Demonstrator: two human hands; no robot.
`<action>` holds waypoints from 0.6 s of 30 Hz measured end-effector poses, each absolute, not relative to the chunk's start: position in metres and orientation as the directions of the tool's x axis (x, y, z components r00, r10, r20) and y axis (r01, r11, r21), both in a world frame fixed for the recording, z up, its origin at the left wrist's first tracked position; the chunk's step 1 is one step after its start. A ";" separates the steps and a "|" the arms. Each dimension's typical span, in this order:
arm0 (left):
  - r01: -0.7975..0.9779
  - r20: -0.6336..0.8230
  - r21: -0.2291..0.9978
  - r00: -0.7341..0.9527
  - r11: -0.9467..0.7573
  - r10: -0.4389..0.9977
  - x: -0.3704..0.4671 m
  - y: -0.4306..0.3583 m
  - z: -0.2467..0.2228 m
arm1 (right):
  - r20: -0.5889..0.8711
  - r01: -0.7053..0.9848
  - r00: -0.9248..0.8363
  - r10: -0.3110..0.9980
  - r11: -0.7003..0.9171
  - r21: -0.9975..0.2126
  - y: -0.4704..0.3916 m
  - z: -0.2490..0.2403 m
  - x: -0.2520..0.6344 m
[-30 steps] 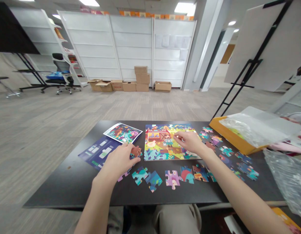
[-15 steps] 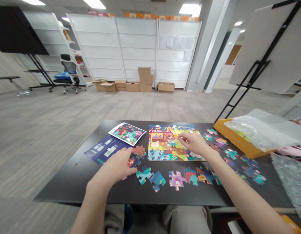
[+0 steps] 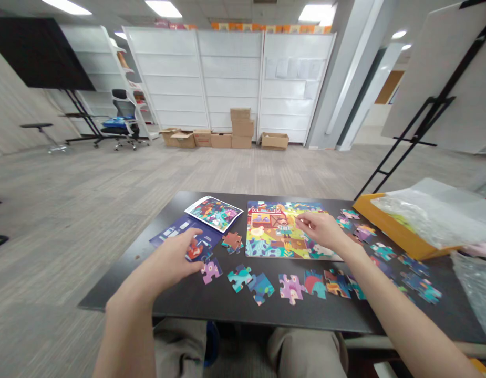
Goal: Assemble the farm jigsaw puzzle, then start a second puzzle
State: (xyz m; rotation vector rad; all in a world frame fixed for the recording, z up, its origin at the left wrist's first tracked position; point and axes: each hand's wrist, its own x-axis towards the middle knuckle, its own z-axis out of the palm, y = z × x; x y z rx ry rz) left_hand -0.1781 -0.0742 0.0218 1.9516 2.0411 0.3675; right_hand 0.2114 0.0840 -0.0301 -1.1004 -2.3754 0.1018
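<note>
My left hand (image 3: 174,262) is over the dark blue sheet, thumb and fingers apart, touching or just beside a puzzle piece with a red figure (image 3: 194,249). A purple piece (image 3: 211,271) lies by its thumb, and a reddish-brown piece (image 3: 232,242) sits farther right. My right hand (image 3: 319,228) rests over the right part of the farm picture puzzle (image 3: 266,247), its fingers pinched together; whether anything is between them is too small to tell. Teal, blue and pink pieces (image 3: 292,287) lie in a row along the near side of the table.
The black table (image 3: 235,310) bears a picture card (image 3: 215,214) at the back left, on the dark blue sheet (image 3: 164,234). More loose pieces (image 3: 382,251) lie at the right, beside a yellow box (image 3: 400,236) holding clear plastic. Bubble wrap (image 3: 475,283) is at the right edge.
My left hand has moved left, and the red-figure piece has shifted left with it, away from the reddish-brown piece. My right hand stays over the farm puzzle. The view has turned slightly left.
</note>
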 end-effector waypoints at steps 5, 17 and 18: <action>0.879 -0.122 0.469 0.159 -0.085 0.980 -0.147 -0.070 0.013 | 0.400 0.703 -0.543 0.738 0.660 -0.265 0.084 -0.030 0.212; 0.828 0.043 0.488 0.293 -0.276 0.955 -0.121 -0.065 0.008 | 0.413 0.690 -0.554 0.722 0.676 -0.257 0.081 -0.027 0.209; 0.825 0.061 0.488 0.294 -0.286 0.954 -0.117 -0.066 0.010 | 0.419 0.680 -0.557 0.717 0.684 -0.265 0.080 -0.026 0.208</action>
